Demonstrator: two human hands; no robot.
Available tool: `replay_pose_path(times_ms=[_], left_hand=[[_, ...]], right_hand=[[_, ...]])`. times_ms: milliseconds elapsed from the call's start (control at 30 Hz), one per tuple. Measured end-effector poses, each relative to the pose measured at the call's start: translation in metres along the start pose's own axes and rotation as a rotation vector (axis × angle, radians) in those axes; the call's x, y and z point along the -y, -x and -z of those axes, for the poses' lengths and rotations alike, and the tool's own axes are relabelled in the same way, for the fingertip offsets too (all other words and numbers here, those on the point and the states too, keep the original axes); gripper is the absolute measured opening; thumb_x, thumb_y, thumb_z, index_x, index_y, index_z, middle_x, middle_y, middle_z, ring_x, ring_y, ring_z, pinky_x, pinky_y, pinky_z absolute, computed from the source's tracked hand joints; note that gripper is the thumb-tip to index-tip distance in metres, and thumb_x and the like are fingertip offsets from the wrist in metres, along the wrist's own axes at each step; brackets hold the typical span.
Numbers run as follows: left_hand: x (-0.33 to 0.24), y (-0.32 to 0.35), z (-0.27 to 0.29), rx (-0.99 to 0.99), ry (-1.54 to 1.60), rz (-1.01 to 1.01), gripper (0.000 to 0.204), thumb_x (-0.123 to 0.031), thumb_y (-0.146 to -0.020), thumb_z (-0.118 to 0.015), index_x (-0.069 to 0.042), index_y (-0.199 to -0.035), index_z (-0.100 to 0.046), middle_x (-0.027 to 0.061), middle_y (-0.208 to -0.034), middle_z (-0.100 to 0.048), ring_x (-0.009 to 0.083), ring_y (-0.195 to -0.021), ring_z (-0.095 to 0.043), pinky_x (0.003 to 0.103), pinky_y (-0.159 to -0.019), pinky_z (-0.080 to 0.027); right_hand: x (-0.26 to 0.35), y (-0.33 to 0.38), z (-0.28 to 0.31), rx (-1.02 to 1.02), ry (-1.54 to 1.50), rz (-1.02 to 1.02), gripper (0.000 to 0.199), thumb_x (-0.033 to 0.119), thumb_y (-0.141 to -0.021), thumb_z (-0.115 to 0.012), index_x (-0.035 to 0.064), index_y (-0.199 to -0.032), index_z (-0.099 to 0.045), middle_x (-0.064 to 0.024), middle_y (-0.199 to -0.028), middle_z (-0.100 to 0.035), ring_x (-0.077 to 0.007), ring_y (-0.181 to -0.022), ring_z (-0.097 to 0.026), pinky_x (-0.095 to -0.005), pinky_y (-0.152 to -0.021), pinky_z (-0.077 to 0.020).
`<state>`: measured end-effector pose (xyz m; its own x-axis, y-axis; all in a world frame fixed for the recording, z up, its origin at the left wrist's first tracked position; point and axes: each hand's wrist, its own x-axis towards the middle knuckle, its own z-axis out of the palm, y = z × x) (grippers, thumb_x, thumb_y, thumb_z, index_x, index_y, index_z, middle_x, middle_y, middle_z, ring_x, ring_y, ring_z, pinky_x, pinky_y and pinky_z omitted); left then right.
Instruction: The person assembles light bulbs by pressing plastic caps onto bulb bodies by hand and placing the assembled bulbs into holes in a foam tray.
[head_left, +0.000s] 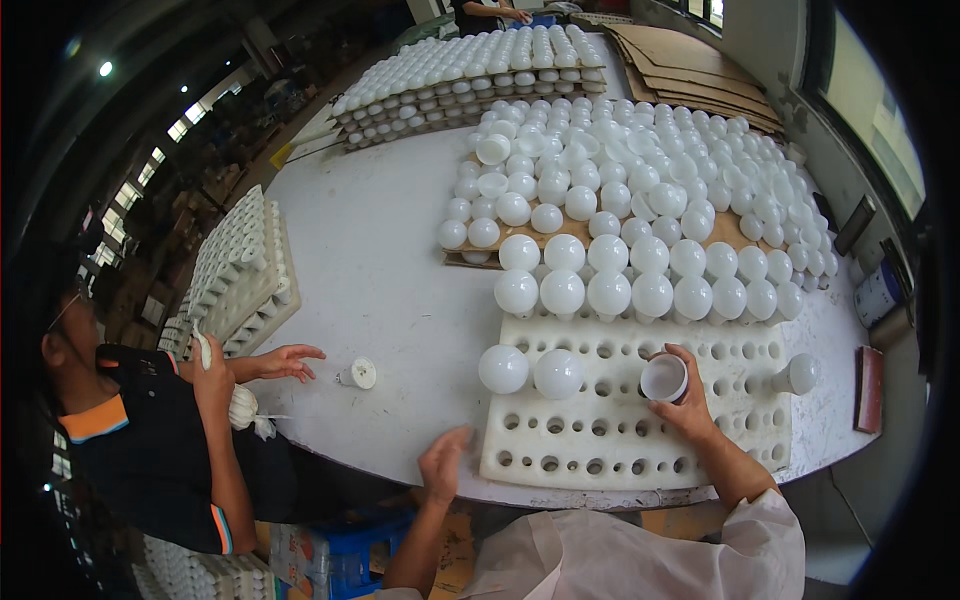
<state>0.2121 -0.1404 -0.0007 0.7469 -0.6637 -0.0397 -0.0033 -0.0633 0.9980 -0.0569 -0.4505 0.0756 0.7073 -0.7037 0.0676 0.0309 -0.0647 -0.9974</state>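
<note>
Right hand [688, 405] grasping white cover [664, 378], open end up, over holed tray [620, 440]. Left hand [443, 462] released, fingers spread, empty, at table [380, 270] edge just left of tray. Two bulbs [531, 371] seated in tray's top-left holes. More rows behind. Loose bulb base [360, 374] near co-worker's hand [290, 361].
</note>
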Motion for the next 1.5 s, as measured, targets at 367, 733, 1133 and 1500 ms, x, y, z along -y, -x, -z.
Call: replay_pose_path(times_ms=[367, 733, 1133, 1500], left_hand=[[-0.001, -0.163, 0.159, -0.104, -1.134, 0.025, 0.072, 0.006, -0.072, -0.062, 0.001, -0.138, -0.035, 0.0246, -0.146, -0.036, 0.0374, -0.133, -0.038, 0.038, -0.107, -0.037], [-0.068, -0.071, 0.066, 0.036, 0.304, -0.051, 0.063, -0.004, -0.065, -0.064, 0.010, -0.124, -0.045, 0.0257, -0.124, -0.058, 0.0144, -0.078, -0.065, 0.023, -0.062, -0.050], [-0.095, -0.026, -0.102, 0.889, 0.061, 0.167, 0.065, -0.027, -0.068, -0.087, 0.006, -0.116, -0.060, 0.0102, -0.101, -0.066, 0.0155, -0.092, -0.061, 0.029, -0.083, -0.049], [-0.089, -0.021, -0.104, 0.938, -0.080, 0.153, 0.060, -0.028, -0.068, -0.085, 0.004, -0.113, -0.063, 0.0102, -0.097, -0.067, 0.0145, -0.089, -0.062, 0.029, -0.080, -0.049]], right_hand=[[0.009, -0.011, -0.001, 0.014, -0.094, -0.051, 0.082, 0.004, -0.068, -0.074, 0.0097, -0.139, -0.034, -0.0099, -0.131, -0.049, -0.0203, -0.119, -0.049, -0.0356, -0.102, -0.0402], [0.030, -0.001, -0.002, 0.254, 0.031, -0.017, 0.079, 0.013, -0.065, -0.081, 0.0084, -0.133, -0.039, -0.0083, -0.128, -0.053, -0.0205, -0.119, -0.050, -0.0372, -0.104, -0.0391], [0.061, 0.014, -0.043, 0.600, 0.455, 0.076, 0.077, 0.020, -0.060, -0.084, 0.0078, -0.128, -0.050, -0.0108, -0.122, -0.056, -0.0292, -0.114, -0.055, -0.0403, -0.097, -0.0440], [0.054, 0.023, -0.052, 0.684, 0.585, 0.089, 0.083, 0.025, -0.065, -0.080, 0.0070, -0.135, -0.039, -0.0186, -0.116, -0.055, -0.0371, -0.104, -0.059, -0.0446, -0.089, -0.0479]])
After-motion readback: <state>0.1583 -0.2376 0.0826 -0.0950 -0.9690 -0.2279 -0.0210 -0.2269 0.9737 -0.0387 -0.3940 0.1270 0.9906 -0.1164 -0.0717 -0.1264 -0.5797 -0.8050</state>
